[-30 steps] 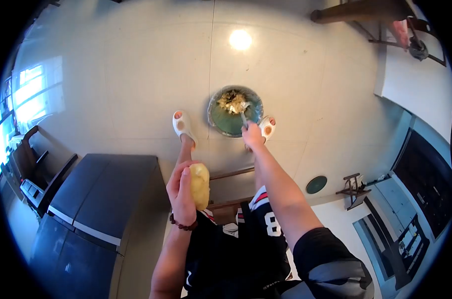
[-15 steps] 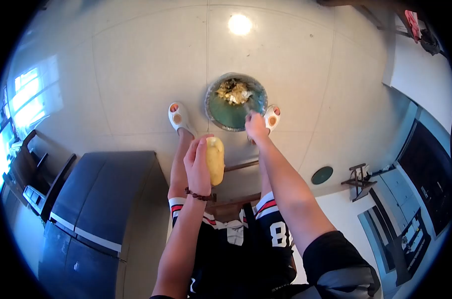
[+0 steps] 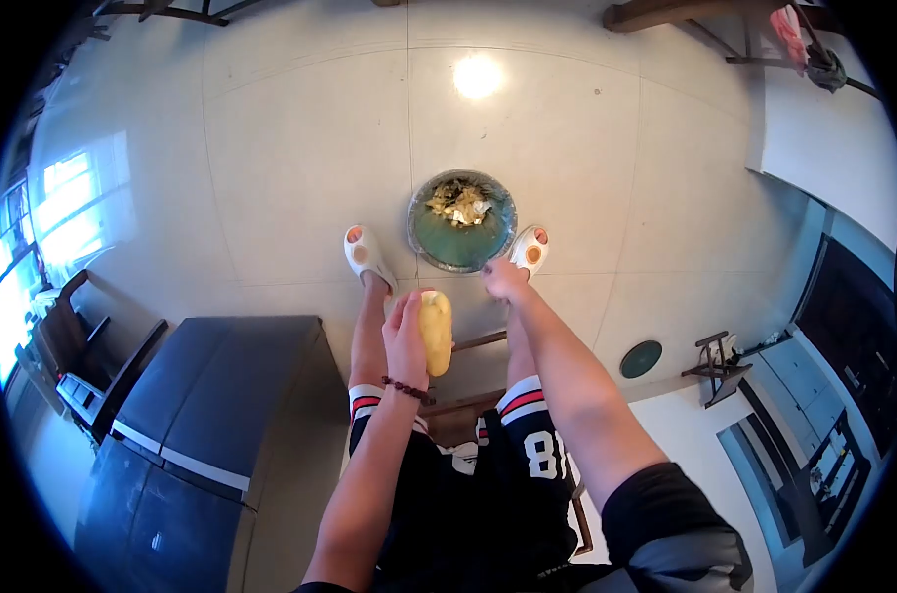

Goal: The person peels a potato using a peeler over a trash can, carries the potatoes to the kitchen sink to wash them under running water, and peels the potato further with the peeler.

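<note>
My left hand point(image 3: 406, 336) is wrapped round a pale yellow, peeled-looking oblong piece point(image 3: 436, 333), held upright above my lap. At the lower right rim of a round green bin point(image 3: 448, 242) is my right hand point(image 3: 506, 280), its fingers closed. Whatever it may hold is too small and blurred to make out. Inside the bin, food scraps and peelings point(image 3: 458, 203) lie toward the far side, over a clear liner.
The bin stands on the tiled floor between my white shoes point(image 3: 363, 249). A dark cabinet point(image 3: 211, 385) is at the left. On the right are a round green disc point(image 3: 641, 359) and a small wooden stool point(image 3: 713, 369). Wooden furniture legs point(image 3: 656, 12) show at the top.
My right hand has drawn back from over the bin to its near rim. My left hand still holds the yellow piece. The whole view has shifted slightly.
</note>
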`<state>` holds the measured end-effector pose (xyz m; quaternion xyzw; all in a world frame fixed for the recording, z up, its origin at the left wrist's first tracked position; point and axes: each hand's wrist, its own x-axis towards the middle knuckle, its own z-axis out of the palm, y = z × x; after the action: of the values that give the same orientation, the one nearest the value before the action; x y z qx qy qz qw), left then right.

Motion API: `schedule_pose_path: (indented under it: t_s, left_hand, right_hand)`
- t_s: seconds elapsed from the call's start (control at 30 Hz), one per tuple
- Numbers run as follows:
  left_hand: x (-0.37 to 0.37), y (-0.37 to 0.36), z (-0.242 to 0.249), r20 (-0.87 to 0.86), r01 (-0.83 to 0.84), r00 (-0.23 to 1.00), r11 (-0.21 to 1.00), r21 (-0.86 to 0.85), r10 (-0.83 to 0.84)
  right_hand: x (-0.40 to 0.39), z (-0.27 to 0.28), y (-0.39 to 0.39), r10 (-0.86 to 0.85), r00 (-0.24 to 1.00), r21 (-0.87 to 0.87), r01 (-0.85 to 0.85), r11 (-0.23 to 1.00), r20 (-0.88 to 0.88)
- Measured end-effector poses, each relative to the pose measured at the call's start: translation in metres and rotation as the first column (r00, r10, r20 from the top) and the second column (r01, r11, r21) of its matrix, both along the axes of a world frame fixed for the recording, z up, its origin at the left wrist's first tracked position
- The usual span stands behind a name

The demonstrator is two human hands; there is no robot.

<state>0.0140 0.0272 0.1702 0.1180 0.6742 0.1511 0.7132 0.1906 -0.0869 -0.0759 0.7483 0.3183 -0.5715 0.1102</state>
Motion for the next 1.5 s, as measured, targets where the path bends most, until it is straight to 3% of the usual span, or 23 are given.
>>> schedule_pose_path:
  t_s: [0.23,0.37,0.43,0.57,0.63,0.73,0.87,0.97,1.0,1.07,1.1,1.17,1.27,1.4,1.5]
  left_hand:
    - [-0.004,-0.007,0.031,0.02,0.002,1.0,1.0,-0.009,-0.002]
    - [-0.013,-0.008,0.049,0.061,0.007,0.998,1.0,0.026,-0.008]
    - [-0.011,-0.004,0.078,0.114,-0.042,0.992,0.999,-0.035,0.046]
    - [-0.014,-0.006,0.137,0.316,-0.041,0.948,0.999,0.034,0.028]
    - [-0.012,-0.002,0.175,0.385,-0.021,0.923,0.997,0.076,-0.01]
    - [0.002,0.002,0.236,0.437,0.002,0.896,0.983,0.182,-0.083]
    - [0.043,-0.001,0.318,0.522,-0.114,0.852,0.959,0.261,-0.041]
    - [0.057,-0.005,0.366,0.752,-0.302,0.651,0.945,0.129,0.106]
    - [0.063,-0.001,0.384,0.753,-0.325,0.647,0.937,0.125,0.124]
    - [0.071,0.001,0.415,0.871,-0.39,0.476,0.917,0.085,0.121]
    - [0.073,0.004,0.428,0.878,-0.393,0.474,0.908,0.143,0.066]
    - [0.075,0.016,0.448,0.889,-0.404,0.458,0.893,0.199,0.009]
    - [0.079,0.051,0.47,0.938,-0.357,0.334,0.909,0.212,-0.088]
    - [0.083,0.071,0.474,0.942,-0.304,0.33,0.938,0.166,-0.059]
    - [0.099,0.096,0.475,0.942,-0.335,0.33,0.924,0.183,-0.066]
  right_hand:
    - [0.013,0.013,0.015,-0.242,0.96,0.064,0.235,0.97,0.142]
    - [0.005,0.049,0.015,-0.302,0.93,0.275,0.241,0.931,0.208]
    - [0.017,0.115,0.029,-0.34,0.91,0.293,0.4,0.868,-0.237]
    - [0.048,0.275,0.039,-0.616,0.603,0.203,0.778,0.595,-0.507]
    - [0.063,0.353,0.041,-0.585,0.566,0.26,0.81,0.525,-0.581]
    - [0.089,0.459,0.049,-0.516,0.437,0.177,0.861,0.477,-0.737]
    - [0.123,0.572,0.071,-0.361,0.493,0.262,0.808,0.527,-0.791]
    - [0.143,0.636,0.085,-0.273,0.574,0.353,0.744,0.567,-0.772]
    - [0.149,0.652,0.09,-0.235,0.615,0.406,0.715,0.569,-0.753]
    - [0.159,0.679,0.095,-0.226,0.605,0.405,0.721,0.562,-0.764]
    - [0.159,0.694,0.094,-0.235,0.605,0.384,0.711,0.589,-0.761]
    - [0.159,0.719,0.102,-0.169,0.625,0.483,0.722,0.494,-0.762]
    - [0.156,0.726,0.106,-0.178,0.584,0.486,0.78,0.394,-0.792]
    - [0.156,0.73,0.115,-0.267,0.536,0.452,0.833,0.319,-0.801]
    - [0.176,0.73,0.143,-0.28,0.567,0.482,0.816,0.318,-0.775]
